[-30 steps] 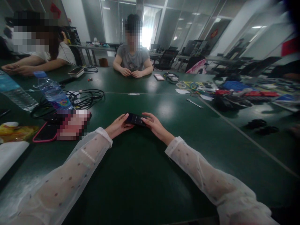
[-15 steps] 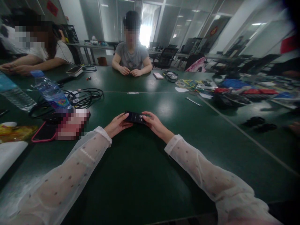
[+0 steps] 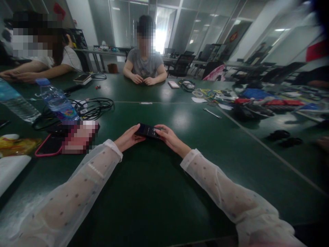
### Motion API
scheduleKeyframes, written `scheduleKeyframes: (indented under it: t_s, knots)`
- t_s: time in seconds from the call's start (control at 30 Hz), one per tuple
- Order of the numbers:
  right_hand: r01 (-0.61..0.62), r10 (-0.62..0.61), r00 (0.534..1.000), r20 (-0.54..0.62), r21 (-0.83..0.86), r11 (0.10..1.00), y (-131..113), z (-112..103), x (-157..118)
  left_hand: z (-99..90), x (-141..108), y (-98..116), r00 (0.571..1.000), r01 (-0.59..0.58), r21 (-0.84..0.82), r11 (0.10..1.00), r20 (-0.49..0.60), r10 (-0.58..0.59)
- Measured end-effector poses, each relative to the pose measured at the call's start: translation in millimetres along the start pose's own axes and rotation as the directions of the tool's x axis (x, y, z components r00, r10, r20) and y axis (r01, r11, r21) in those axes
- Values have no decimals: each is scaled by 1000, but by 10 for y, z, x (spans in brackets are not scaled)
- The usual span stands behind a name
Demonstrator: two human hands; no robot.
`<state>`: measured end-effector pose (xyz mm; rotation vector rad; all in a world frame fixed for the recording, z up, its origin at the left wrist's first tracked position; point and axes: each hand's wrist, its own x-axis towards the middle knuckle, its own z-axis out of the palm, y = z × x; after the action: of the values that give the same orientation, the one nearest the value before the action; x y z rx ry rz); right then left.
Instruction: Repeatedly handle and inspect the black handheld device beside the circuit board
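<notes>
A black phone [image 3: 147,130] is held sideways between my two hands over the dark green table [image 3: 154,192]. My left hand [image 3: 130,138] grips its left end, with the thumb along the edge. At the other end my right hand [image 3: 170,138] has hold of the phone, thumb and fingers near the screen. Small light marks show on the right part of the dark screen. The fingertips under the phone are partly hidden.
On the left are two water bottles [image 3: 58,101] [image 3: 19,101], black cables [image 3: 100,107], a pink-edged phone [image 3: 48,144] and a yellow packet [image 3: 19,145]. A person [image 3: 145,65] sits opposite, another [image 3: 61,61] at left. A wrench-like tool [image 3: 212,113] and cluttered cables [image 3: 210,93] lie right.
The phone's right end sits slightly lower, and its screen looks darker and more tilted. My right fingers have shifted a little; both hands keep hold of the phone.
</notes>
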<state>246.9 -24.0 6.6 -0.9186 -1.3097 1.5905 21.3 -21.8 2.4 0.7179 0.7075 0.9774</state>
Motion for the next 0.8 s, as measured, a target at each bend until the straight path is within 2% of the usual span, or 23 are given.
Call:
scheduleKeyframes:
  t_s: [0.23, 0.37, 0.63, 0.8]
  knots:
    - [-5, 4, 1000, -16, -82, 997, -26, 45, -38, -16, -25, 49, 994, 100, -49, 994, 40, -98]
    - [27, -31, 999, -38, -109, 994, 8, 55, -25, -20, -37, 62, 991, 117, -71, 991, 66, -113]
    - [20, -24, 999, -26, -134, 991, 31, 37, -11, -4, -35, 73, 995, 100, -102, 990, 37, -97]
    - [67, -85, 995, -57, -272, 960, 54, 117, -19, -19, -13, 59, 995, 90, -100, 991, -24, -93]
